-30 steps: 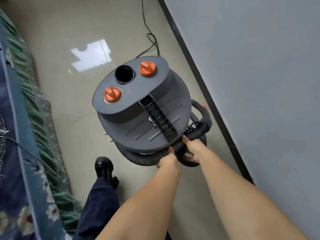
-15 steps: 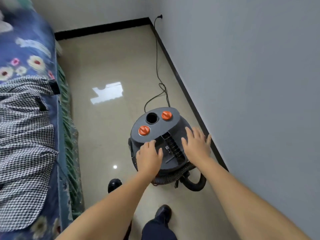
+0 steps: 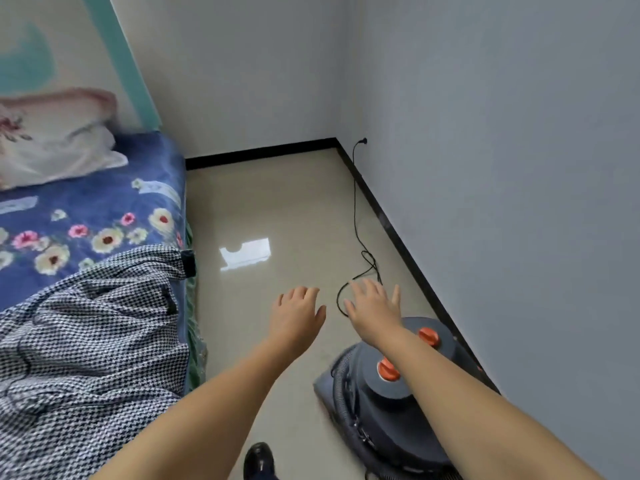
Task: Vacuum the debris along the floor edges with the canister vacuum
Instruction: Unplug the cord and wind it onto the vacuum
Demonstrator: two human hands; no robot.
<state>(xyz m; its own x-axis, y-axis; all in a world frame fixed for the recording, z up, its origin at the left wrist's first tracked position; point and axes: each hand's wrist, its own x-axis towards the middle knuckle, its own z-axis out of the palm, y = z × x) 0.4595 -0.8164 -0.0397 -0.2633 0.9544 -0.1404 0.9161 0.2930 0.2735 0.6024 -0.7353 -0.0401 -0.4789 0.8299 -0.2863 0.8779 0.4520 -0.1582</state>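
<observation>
The grey canister vacuum [image 3: 398, 420] with two orange knobs stands on the tiled floor at the lower right, close to the black baseboard [image 3: 408, 251]. Its ribbed black hose [image 3: 346, 393] is wound round its body. My left hand [image 3: 298, 315] hovers in the air above the floor, fingers spread and holding nothing. My right hand [image 3: 375, 308] is stretched out beside it, fingers straight, with its forearm passing over the vacuum's top. Neither hand touches the vacuum. No debris is visible along the floor edge.
A black power cord [image 3: 356, 237] runs from a wall plug down along the right wall to the vacuum. A bed [image 3: 86, 237] with a blue floral cover, a checked cloth and a pillow fills the left. My black shoe [image 3: 258, 460] shows at the bottom.
Both hands let go of the hose, passed over the vacuum's top and now hang free in the air. The view has risen, so the vacuum sits lower right.
</observation>
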